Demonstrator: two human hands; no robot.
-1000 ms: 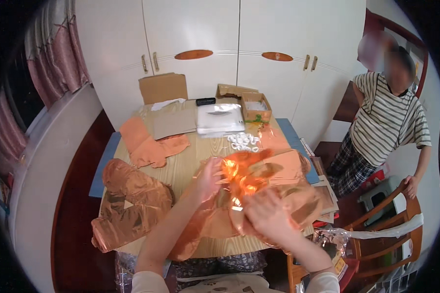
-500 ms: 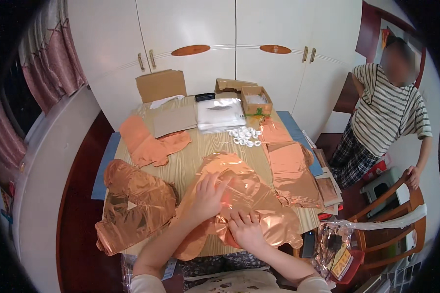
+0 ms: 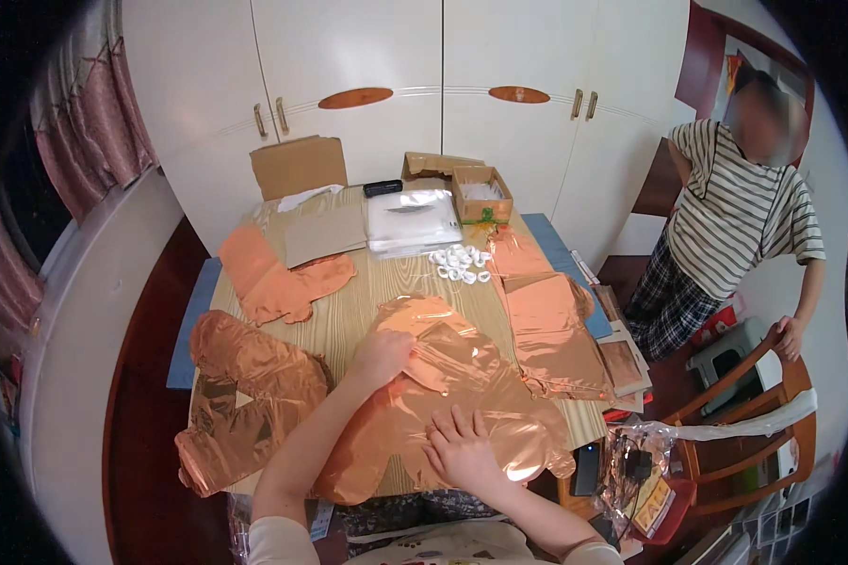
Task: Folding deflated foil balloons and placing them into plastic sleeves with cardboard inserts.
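Pressing the foil [image 3: 499,400] against the table [image 3: 396,275], the right hand [image 3: 464,450] lies flat, fingers slightly spread, grasping nothing, probably to stop it sliding. The left hand [image 3: 383,358] is curled nearly closed on a fold, seemingly to keep it raised; its fingertips are partly hidden. The foil spreads along the near edge, likely for easy reach. Counted: 1 foil under the hands, 2 heaps [image 3: 283,414] leftward, 1 box [image 3: 483,209], 1 bag stack [image 3: 410,226], roughly 12 overlapping rings [image 3: 460,262].

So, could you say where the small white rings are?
In the head view, the small white rings lie just right of centre, in front of the open brown cardboard box.
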